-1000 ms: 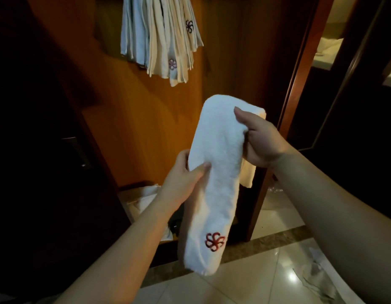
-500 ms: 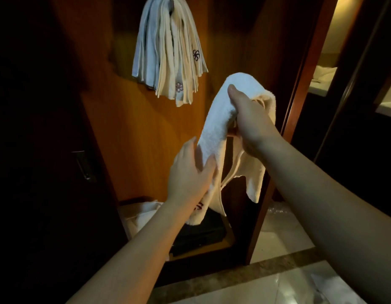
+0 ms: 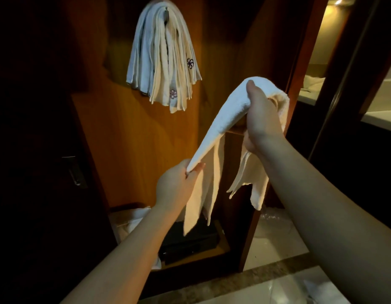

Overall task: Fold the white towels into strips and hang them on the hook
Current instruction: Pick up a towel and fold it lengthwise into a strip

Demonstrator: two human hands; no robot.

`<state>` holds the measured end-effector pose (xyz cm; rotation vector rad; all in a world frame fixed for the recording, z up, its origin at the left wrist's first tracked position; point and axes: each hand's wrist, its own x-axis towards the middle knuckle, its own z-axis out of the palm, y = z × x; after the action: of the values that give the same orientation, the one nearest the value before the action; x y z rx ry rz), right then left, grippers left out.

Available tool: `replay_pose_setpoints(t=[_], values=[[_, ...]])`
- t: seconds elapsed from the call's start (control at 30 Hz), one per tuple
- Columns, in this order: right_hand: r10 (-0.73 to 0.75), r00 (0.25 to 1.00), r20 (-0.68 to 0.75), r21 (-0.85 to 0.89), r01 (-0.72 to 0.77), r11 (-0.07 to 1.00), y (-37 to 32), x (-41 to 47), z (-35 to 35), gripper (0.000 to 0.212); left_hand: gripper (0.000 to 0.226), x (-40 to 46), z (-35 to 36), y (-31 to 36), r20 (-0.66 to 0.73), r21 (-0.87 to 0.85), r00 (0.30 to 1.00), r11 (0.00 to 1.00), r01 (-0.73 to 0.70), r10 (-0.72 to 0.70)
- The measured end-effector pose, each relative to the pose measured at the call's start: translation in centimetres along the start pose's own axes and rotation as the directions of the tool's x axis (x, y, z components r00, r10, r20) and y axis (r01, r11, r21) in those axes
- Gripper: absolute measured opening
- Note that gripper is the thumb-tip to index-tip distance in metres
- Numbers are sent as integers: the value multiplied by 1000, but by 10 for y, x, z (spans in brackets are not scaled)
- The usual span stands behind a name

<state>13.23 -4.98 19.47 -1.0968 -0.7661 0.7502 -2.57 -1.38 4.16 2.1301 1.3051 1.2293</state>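
Both hands (image 3: 261,113) grip towel (image 3: 220,121) — folded strip.

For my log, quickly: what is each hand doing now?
Left hand: pinches lower end of the folded white cotton towel.
Right hand: grips its upper fold.

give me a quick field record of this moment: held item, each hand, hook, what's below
held item: white towel, folded into a strip, slung between both hands, loose ends hanging
left hand: pinches the towel's lower end
right hand: grips the towel's upper bend
hook: on the wooden panel, already carrying a bundle of hung towels
below: dark box on the low shelf
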Motion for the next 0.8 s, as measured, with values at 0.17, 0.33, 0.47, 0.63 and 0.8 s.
replay_pose_setpoints(t=[0.17, 0.33, 0.47, 0.63, 0.8], values=[[25, 996, -90, 76, -18, 997, 1, 7, -1, 23, 21, 3, -1, -23, 10, -46, 998, 997, 57, -56], [133, 984, -122, 199, -107, 974, 5, 12, 0, 28, 22, -2, -14, -23, -20, -276, 999, 961, 26, -33], [173, 980, -104, 259, -141, 956, 11, 18, -1, 28, 10, 2, -11, -27, -50, 29, 998, 999, -46, 48], [129, 986, -109, 290, -93, 953, 9, 27, -1, 30, 5, 6, 12, -65, 6, 244, 995, 965, 95, -99], [127, 983, -136, 328, -76, 942, 14, 48, -15, 33, 8, 7, 3, -97, -35, 278, 981, 941, 192, -190]])
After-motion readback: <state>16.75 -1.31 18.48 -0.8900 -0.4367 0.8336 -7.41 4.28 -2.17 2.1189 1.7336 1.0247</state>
